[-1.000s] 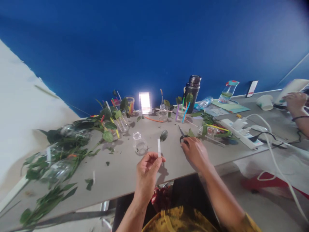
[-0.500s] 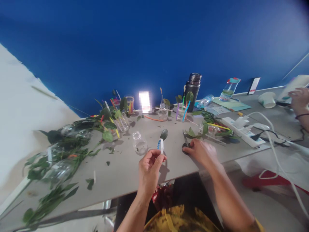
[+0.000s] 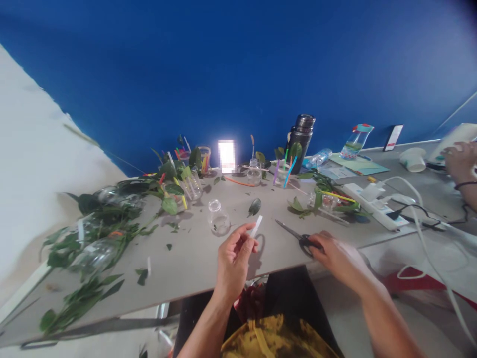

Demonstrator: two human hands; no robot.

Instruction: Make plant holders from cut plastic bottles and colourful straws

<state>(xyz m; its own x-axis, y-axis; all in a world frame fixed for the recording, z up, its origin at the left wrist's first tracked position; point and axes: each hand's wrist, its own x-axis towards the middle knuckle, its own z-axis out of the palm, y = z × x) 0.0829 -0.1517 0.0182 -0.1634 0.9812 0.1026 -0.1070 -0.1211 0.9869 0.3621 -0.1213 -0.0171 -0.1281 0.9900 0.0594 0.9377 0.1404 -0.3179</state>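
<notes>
My left hand [image 3: 234,258] pinches a narrow white strip [image 3: 256,225] between thumb and fingers, just above the grey tabletop [image 3: 194,253]. My right hand [image 3: 333,256] grips the black handles of a pair of scissors [image 3: 300,238], whose blades point left along the table. A small dark green leaf [image 3: 255,207] lies beyond the strip, apart from my left hand. To its left stands a small clear glass jar [image 3: 218,218].
Leafy cuttings [image 3: 93,238] and glass bottles with coloured straws lie across the table. At the back stand a dark thermos [image 3: 300,144] and a plastic bottle. A white power strip [image 3: 368,204] with cables sits right, near a co-worker's hand [image 3: 461,161].
My right hand has moved right and toward the table's front edge, bringing the scissors with it. The white strip now tilts right in my left hand.
</notes>
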